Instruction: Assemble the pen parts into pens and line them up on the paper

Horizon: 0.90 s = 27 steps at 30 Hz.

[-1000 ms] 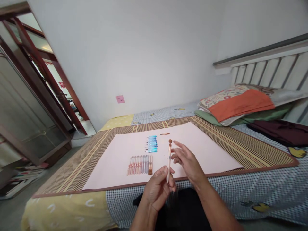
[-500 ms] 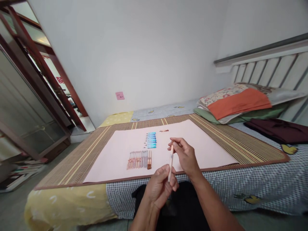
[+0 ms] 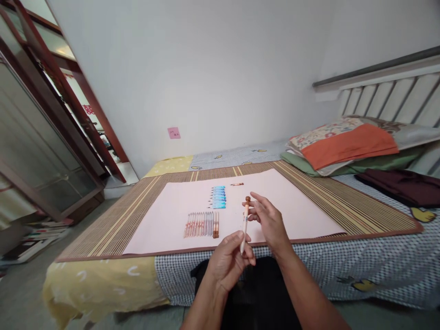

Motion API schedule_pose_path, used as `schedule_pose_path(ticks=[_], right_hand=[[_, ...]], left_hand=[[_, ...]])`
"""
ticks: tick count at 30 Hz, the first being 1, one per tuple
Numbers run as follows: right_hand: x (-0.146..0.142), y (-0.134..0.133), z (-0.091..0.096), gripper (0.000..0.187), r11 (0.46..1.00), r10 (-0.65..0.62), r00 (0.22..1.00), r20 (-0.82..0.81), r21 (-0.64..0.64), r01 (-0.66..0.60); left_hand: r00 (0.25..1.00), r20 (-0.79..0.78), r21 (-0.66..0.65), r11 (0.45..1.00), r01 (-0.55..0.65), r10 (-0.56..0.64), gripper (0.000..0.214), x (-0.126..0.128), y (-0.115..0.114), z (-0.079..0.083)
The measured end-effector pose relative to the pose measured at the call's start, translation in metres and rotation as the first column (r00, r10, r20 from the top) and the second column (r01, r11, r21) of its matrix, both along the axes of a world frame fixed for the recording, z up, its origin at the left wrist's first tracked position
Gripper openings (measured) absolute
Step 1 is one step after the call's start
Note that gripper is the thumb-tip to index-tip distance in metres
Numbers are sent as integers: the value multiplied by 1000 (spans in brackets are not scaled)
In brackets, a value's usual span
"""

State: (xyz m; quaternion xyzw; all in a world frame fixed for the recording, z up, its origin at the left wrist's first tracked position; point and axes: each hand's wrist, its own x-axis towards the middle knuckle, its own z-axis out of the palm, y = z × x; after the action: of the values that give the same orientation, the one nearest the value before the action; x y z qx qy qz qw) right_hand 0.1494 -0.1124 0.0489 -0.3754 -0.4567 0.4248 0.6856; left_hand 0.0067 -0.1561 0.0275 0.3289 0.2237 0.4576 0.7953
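My left hand (image 3: 231,256) pinches a pale pen (image 3: 245,224) near its lower end, between thumb and fingers. The pen stands almost upright and has a brown knob-shaped top. Beside its upper part is my right hand (image 3: 270,220), fingers apart; whether a fingertip touches the barrel I cannot tell. Past the hands, a row of pale patterned pens (image 3: 199,224) lies on a pink sheet (image 3: 158,215), with two brown-topped pens (image 3: 216,224) at its right end. Above them is a column of blue pen parts (image 3: 217,197) with dark tips. A short brown piece (image 3: 237,184) lies alone behind these.
Under the sheet is a striped mat (image 3: 113,220) on a bed with a checked cover (image 3: 330,261). Pillows (image 3: 350,142) and a folded dark cloth (image 3: 398,185) are at the right. A wall (image 3: 206,82) with a pink note (image 3: 173,133) stands behind.
The right fingers have loosened and spread from the pen's top, so its brown knob now shows. The left hand keeps its hold. The view has shifted slightly.
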Motion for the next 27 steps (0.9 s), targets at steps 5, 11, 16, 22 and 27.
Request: schedule_pose_path(ticks=[5, 11, 16, 22, 27], right_hand=[[4, 2, 1, 45, 999, 17, 1000, -5, -28, -17], [6, 3, -1, 44, 999, 9, 1000, 27, -36, -8], [5, -2, 2, 45, 998, 31, 999, -13, -48, -32], [6, -6, 7, 47, 995, 70, 996, -57, -65, -73], [27, -16, -8, 45, 992, 80, 996, 33, -104, -76]], left_hand=[[998, -63, 32, 999, 10, -8, 29, 1, 0, 5], [996, -87, 55, 998, 10, -5, 31, 3, -3, 8], [995, -103, 33, 999, 5, -1, 35, 5, -3, 8], [988, -152, 15, 1000, -5, 8, 39, 7, -6, 9], [970, -205, -26, 991, -135, 127, 37, -11, -3, -9]])
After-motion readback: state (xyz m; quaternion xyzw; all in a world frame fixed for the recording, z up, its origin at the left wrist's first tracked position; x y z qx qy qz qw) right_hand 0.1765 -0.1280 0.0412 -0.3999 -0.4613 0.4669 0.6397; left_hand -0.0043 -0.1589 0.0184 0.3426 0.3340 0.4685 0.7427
